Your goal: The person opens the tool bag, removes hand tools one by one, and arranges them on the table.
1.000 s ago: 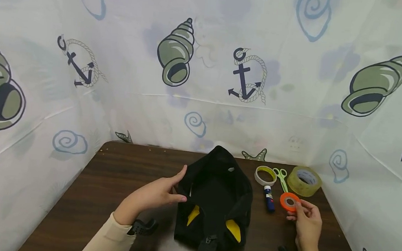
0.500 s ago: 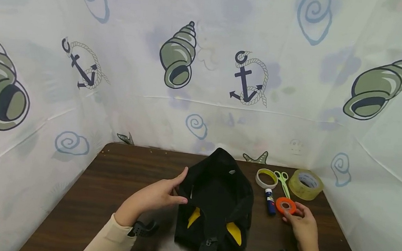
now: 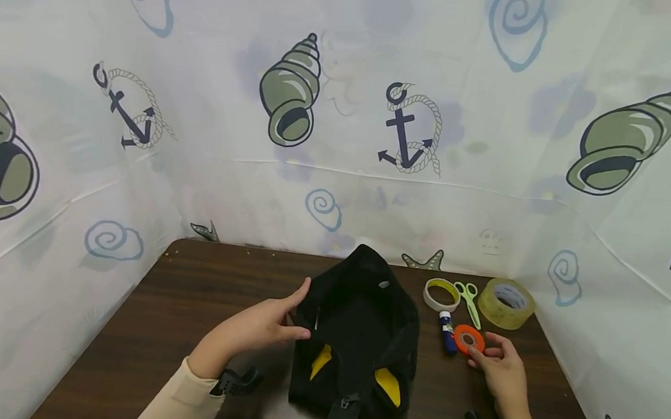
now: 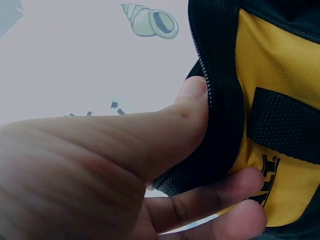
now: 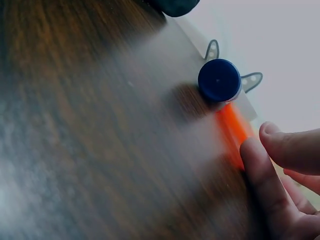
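A black-and-yellow bag (image 3: 354,342) stands on the table, its zipped mouth gaping. My left hand (image 3: 261,332) pinches the left side of its opening: in the left wrist view the thumb (image 4: 192,100) lies along the zipper edge and fingers (image 4: 240,185) rest against the yellow outer side. To the right of the bag, my right hand (image 3: 502,374) holds an orange tape roll (image 3: 468,338) by its near right edge. The roll is beside a glue stick (image 3: 447,333); in the right wrist view the glue stick's blue round end (image 5: 219,80) shows just beyond the blurred orange roll.
Behind the orange roll lie a white-and-yellow tape roll (image 3: 441,295), light green scissors (image 3: 470,305) and a wide clear tape roll (image 3: 507,304). All rest near the far right edge of the dark wood table (image 3: 217,279). Patterned cloth (image 3: 341,137) hangs around the table.
My right hand has shifted the orange tape roll leftward, from below the scissors to beside the glue stick. The left hand keeps its place on the bag.
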The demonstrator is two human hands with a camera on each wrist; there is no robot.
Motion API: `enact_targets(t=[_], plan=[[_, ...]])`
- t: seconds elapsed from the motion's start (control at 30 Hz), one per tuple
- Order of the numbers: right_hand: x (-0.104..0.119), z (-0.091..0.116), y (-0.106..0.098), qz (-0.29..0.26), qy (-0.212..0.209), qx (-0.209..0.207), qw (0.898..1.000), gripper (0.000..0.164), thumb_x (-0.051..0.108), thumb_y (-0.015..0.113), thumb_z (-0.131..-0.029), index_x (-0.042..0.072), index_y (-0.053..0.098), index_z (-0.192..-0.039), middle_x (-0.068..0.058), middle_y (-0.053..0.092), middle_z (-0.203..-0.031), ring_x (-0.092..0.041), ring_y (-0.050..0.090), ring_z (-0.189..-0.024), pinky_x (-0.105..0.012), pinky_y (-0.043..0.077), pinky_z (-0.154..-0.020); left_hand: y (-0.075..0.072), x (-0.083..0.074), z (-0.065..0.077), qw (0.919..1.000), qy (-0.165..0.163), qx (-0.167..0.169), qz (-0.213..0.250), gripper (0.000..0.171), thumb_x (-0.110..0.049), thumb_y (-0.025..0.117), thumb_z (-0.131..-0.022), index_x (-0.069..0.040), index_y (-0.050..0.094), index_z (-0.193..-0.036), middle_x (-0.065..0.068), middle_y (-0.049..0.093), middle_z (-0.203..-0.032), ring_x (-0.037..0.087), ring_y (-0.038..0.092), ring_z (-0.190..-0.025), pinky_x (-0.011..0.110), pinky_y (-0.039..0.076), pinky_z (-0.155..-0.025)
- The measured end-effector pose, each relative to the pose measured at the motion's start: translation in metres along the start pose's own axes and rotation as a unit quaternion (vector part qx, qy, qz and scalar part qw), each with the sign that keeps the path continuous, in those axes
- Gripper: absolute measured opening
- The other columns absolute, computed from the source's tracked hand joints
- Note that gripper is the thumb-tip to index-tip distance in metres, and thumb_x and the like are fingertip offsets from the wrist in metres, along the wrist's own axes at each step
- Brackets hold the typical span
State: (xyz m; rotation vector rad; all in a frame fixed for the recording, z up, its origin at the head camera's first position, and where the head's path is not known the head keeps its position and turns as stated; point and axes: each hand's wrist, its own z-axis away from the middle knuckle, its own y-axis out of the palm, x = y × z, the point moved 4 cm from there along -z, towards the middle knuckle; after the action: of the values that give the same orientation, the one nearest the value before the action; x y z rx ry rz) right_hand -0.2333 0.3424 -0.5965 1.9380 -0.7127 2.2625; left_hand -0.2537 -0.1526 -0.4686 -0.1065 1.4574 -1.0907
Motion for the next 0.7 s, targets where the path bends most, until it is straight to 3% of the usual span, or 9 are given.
enact_targets(t=[0.47, 0.7], plan=[[-0.0001, 0.0018, -0.0002, -0.004, 0.007, -0.001, 1.000, 0.065, -0.001, 0.077, -0.100, -0.007, 0.045, -0.156, -0.017, 0.061, -0.111, -0.007, 0.071, -0.078, -0.023, 0.064, -0.075, 0.0036, 0.0042, -0.0017, 1.0000, 0.003, 0.001, 0.007, 0.108, -0.051, 0.076, -0.101, -0.045, -0.005, -0.173, 0.012, 0.072, -0.096, 0.032, 0.069, -0.085, 0.037, 0.055, -0.074], [0.0039, 0.0052, 0.0007, 0.004, -0.009, -0.009, 1.000, 0.061, -0.002, 0.075, -0.100, -0.006, 0.047, -0.155, -0.021, 0.061, -0.116, -0.003, 0.070, -0.079, -0.022, 0.063, -0.075, 0.0037, 0.0029, -0.0029, 1.0000, 0.005, -0.002, 0.006, 0.108, -0.050, 0.076, -0.101, -0.045, -0.004, -0.173, 0.011, 0.072, -0.098, 0.033, 0.069, -0.087, 0.037, 0.055, -0.075]])
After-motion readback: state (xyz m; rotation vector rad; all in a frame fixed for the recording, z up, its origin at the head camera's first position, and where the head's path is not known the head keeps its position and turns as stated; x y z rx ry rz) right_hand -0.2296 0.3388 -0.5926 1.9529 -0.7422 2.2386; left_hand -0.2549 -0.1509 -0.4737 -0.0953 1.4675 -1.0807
